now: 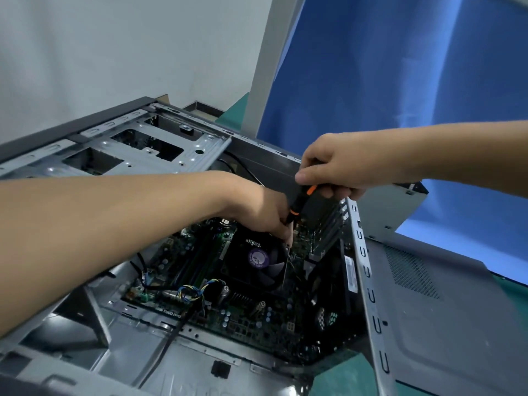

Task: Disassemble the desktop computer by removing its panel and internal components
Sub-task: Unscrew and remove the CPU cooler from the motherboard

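Open grey metal desktop case (pixel 128 352) lying on the green counter (pixel 343 381), grey side panel (pixel 428 324) already off, right beside it.
Right hand (pixel 340 167) is wrapped round the black-and-orange screwdriver (pixel 300 201) handle, left hand (pixel 257 210) pinches its shaft above the black cooler fan (pixel 263 261).

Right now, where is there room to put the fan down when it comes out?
The flat side panel lying right of the case is bare, and so is the green mat strip between them. Inside, a bare metal patch sits below the motherboard. Around the fan it is crowded: left hand, right hand, screwdriver, wires.
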